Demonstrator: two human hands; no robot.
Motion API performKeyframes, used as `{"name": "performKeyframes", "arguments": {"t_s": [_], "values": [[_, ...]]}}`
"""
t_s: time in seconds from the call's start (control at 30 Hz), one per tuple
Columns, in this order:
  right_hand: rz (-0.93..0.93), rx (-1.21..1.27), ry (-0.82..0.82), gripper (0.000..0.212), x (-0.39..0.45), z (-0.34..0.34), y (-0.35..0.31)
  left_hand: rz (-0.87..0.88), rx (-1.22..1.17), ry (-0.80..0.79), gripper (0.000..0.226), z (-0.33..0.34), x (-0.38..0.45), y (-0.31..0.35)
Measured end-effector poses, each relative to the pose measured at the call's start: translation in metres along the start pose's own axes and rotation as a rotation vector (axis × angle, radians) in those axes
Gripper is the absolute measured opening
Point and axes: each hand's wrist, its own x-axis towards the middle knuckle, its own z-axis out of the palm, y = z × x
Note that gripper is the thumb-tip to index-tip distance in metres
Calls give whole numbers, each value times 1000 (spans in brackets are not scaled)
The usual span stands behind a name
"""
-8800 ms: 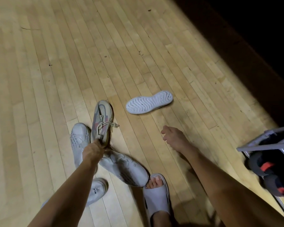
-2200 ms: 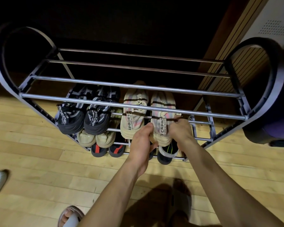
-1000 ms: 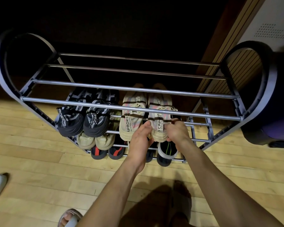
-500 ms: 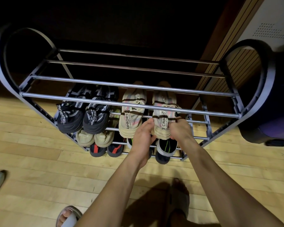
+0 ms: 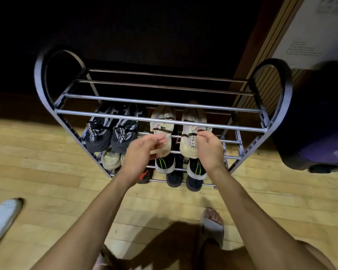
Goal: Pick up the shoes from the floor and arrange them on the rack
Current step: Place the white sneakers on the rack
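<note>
The fingers (image 5: 200, 135) of the right hand (image 5: 210, 151) are curled loosely against the heel of the right cream shoe (image 5: 193, 131), touching its heel tab; whether the tab is pinched or only brushed cannot be told. The fingers (image 5: 158, 140) of the left hand (image 5: 142, 154) are half open and bent, held just in front of the heel of the left cream shoe (image 5: 162, 129), and nothing is gripped in them. Both cream shoes are seen resting side by side on the middle shelf of the rack (image 5: 160, 118), toes pointing to the back, with a gap between them. To their left on the same shelf a pair of black shoes (image 5: 111, 133) is set. On the lower shelves pale shoes (image 5: 110, 157) and dark shoes with green stripes (image 5: 181, 168) are stored. The top shelf is bare. On the wooden floor (image 5: 47, 172), at the left edge, one white shoe (image 5: 2, 217) is left lying, well apart from the rack. The task is judged to be well advanced but unfinished: the cream pair is placed, while at least the white shoe remains to be picked up; other shoes may lie out of view.
</note>
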Motion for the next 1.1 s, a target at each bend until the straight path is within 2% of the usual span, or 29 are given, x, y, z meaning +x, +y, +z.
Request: {"name": "performKeyframes", "arguments": {"t_s": [0.17, 0.53, 0.7, 0.8, 0.93, 1.1], "values": [[-67, 185, -124, 26, -37, 4, -22, 54, 38, 106, 31, -58, -42, 24], [-216, 205, -361, 20, -171, 31, -121, 231, 47, 324, 29, -139, -172, 95], [-267, 190, -440, 28, -226, 42, -148, 305, 61, 428, 28, -166, -244, 116], [-308, 161, -466, 41, -258, 49, -160, 344, 59, 475, 28, -180, -285, 123], [-431, 96, -503, 56, -303, 53, -181, 376, 51, 562, 27, -198, -342, 128], [-648, 69, -515, 52, -346, 65, -201, 369, 20, 713, 24, -226, -406, 133]]}}
